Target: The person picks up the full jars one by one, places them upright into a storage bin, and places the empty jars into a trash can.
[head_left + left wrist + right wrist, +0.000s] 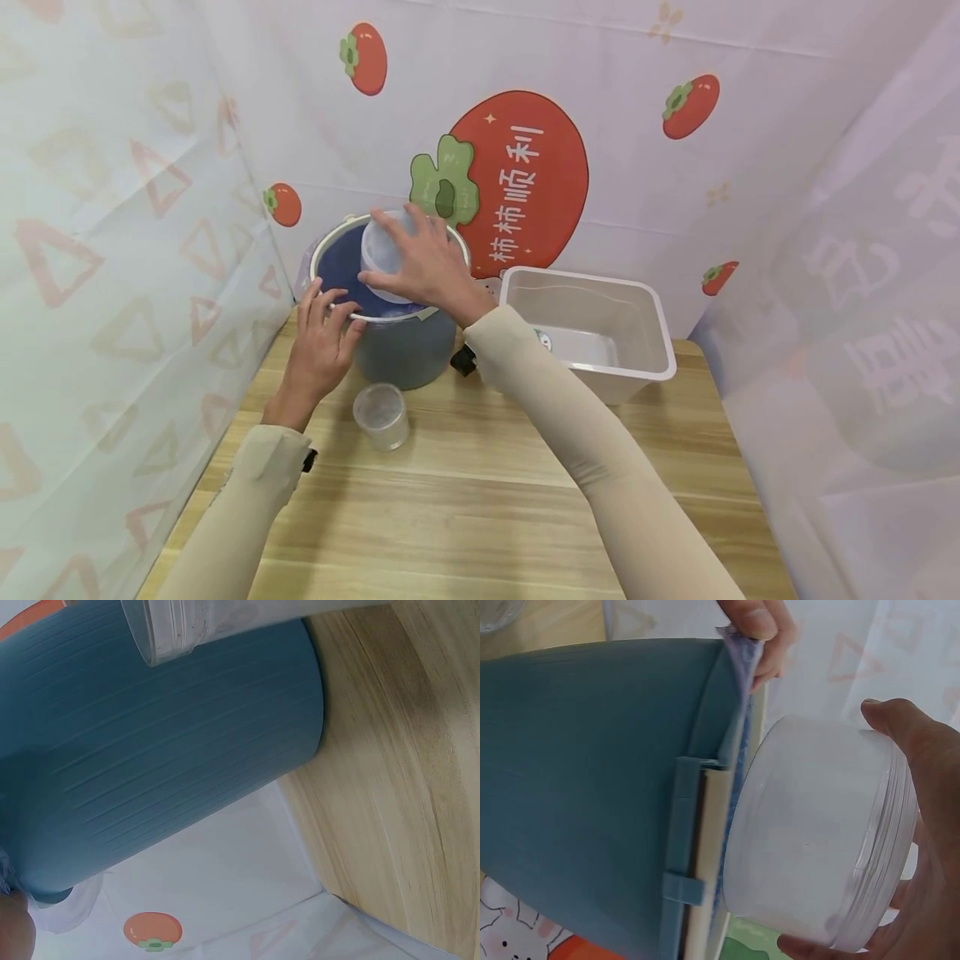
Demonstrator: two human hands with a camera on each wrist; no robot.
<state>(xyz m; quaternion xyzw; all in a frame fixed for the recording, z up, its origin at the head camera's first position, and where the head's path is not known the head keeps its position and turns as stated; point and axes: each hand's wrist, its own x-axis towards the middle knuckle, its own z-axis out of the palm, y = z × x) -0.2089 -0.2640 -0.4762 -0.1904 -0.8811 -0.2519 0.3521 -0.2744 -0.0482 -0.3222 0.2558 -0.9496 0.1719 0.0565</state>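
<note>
A blue trash bin (405, 354) with a pale rim and a blue liner bag stands at the back left of the table. My right hand (435, 267) grips a clear round plastic tub (810, 825) by its ridged end, tilted right at the bin's mouth. On the bin's near left rim, my left hand (318, 350) has its fingers over the edge and thumb outside. The right wrist view shows its fingers (756, 622) pinching the rim and the liner's edge. A smaller clear plastic cup (381, 417) stands on the table in front of the bin.
To the right of the bin is a white rectangular basin (663, 342). A small black object (464, 361) shows beside the bin, under the right sleeve. Printed cloth walls (622, 200) with persimmon pictures enclose the wooden table (465, 500) at the back and sides.
</note>
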